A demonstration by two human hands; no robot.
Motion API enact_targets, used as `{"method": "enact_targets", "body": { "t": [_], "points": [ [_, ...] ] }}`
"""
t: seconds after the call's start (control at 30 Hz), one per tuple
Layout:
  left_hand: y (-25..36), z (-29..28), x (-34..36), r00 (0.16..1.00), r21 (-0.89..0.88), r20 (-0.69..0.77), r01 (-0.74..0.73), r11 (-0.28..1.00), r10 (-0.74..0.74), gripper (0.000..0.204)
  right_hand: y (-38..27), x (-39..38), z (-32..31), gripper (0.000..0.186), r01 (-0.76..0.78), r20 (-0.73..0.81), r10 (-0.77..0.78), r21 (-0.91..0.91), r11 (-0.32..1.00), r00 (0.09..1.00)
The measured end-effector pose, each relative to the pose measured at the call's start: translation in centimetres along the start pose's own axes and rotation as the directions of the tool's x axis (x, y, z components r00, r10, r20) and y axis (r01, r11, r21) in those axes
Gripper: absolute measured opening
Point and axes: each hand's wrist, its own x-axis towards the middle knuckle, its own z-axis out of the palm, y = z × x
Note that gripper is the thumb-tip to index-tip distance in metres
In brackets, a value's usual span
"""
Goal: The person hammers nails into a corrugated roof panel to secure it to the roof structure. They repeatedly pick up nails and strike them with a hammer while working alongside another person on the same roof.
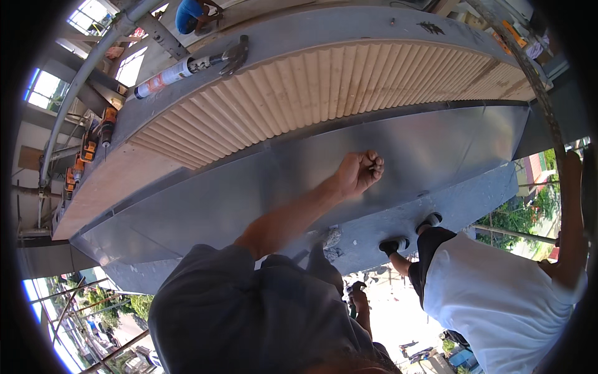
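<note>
Our right hand (360, 172) was clenched on a small fastener, pressed against the sheet-metal flashing (386, 146) to seat it below the ribbed wood panel (336, 81). Our left hand (358, 299) hung lower, gripping a dark tool handle.

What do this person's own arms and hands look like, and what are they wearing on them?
The left arm comes out of a short grey shirt sleeve that ends above the elbow. The forearm below it is bare, and the left hand has no glove, watch or ring that shows. The right hand is mostly hidden behind the shirt, so its covering cannot be told.
</note>
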Motion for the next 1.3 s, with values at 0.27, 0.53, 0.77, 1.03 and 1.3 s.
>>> {"method": "enact_targets", "body": {
  "t": [0.27,0.53,0.77,1.03,1.3],
  "points": [
    [-1.2,-24.3,-27.7,0.983,0.447,-0.184,0.081,0.891,0.003,0.013,-3.4,-4.3,8.7,0.036,0.424,0.249,-0.767,0.713,0.559,0.592],
    [10.0,-31.3,-41.9,0.995,0.642,-0.031,-0.051,0.765,0.092,0.016,-2.9,-2.0,20.1,0.008,0.243,-0.098,-0.266,-0.200,0.949,0.959],
    [12.2,-28.9,-47.0,0.860,-0.441,0.511,0.260,0.859,0.002,0.024,0.2,-2.7,24.0,0.015,0.220,-0.177,-0.212,0.023,0.975,0.961],
    [7.5,-27.8,-49.5,0.896,-0.579,0.432,0.366,0.729,-0.106,0.029,-1.2,-2.8,22.7,0.025,0.635,0.107,-0.695,-0.523,0.568,0.711],
    [7.0,-21.8,-45.6,0.702,-0.516,0.706,0.421,0.746,0.093,0.025,-19.8,-19.6,28.9,0.056,0.719,0.345,-0.652,-0.106,0.687,0.675]
  ]
}}
